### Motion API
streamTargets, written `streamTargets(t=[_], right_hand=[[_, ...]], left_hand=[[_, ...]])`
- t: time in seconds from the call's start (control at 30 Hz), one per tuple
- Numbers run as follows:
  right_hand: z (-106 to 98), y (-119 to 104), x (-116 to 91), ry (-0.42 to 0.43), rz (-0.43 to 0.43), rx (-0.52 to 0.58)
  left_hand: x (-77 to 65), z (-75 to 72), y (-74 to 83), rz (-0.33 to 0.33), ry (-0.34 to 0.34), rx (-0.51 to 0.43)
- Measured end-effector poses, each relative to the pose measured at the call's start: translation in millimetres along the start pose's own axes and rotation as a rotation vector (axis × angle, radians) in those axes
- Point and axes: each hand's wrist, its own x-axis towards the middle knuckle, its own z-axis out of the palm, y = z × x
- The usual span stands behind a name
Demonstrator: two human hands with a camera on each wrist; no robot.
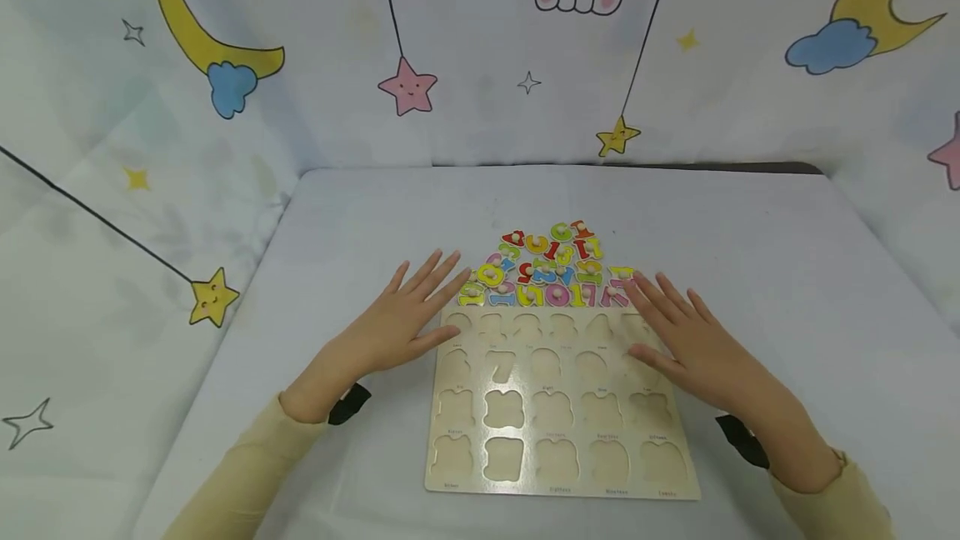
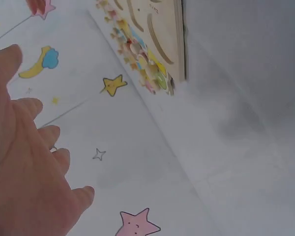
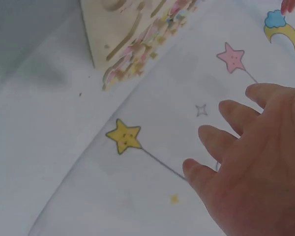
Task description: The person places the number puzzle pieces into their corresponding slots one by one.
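A wooden puzzle board (image 1: 525,373) with rows of number-shaped recesses lies flat on the white table. Behind its far edge is a cluster of colourful number pieces with small knobs (image 1: 557,295), also visible in the left wrist view as number pieces (image 2: 137,51). My left hand (image 1: 405,319) is over the board's far left corner, fingers spread, holding nothing. Across from it, my right hand (image 1: 690,340) spreads its fingers over the far right corner, its fingertips close to a pink piece (image 1: 615,294). Both palms face down.
The white tabletop (image 1: 765,273) stretches around the board. Behind it hangs a white cloth (image 1: 480,40) printed with moons and stars. A black strap (image 1: 349,404) is at the left wrist, another black strap (image 1: 742,442) at the right.
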Motion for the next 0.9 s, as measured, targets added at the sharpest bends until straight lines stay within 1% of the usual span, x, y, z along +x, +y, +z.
streamTargets(t=[0.07,0.2,0.47,0.67,0.9], right_hand=[[-0.4,6.8,1.5,-0.008,0.031,0.025],[-0.5,19.1,2.1,-0.046,0.067,0.088],[4.7,33.3,5.4,-0.092,0.125,0.18],[9.0,38.9,8.2,-0.125,0.154,0.2],[13.3,46.8,11.0,-0.164,0.183,0.213]], left_hand=[[-0.8,2.0,-6.0,-0.042,-0.014,-0.008],[0.5,7.5,-16.9,-0.1,-0.038,-0.018],[5.5,15.4,-31.4,-0.184,-0.049,-0.115],[4.7,24.1,-34.1,-0.227,-0.116,-0.178],[7.2,31.4,-34.7,-0.223,-0.156,-0.223]])
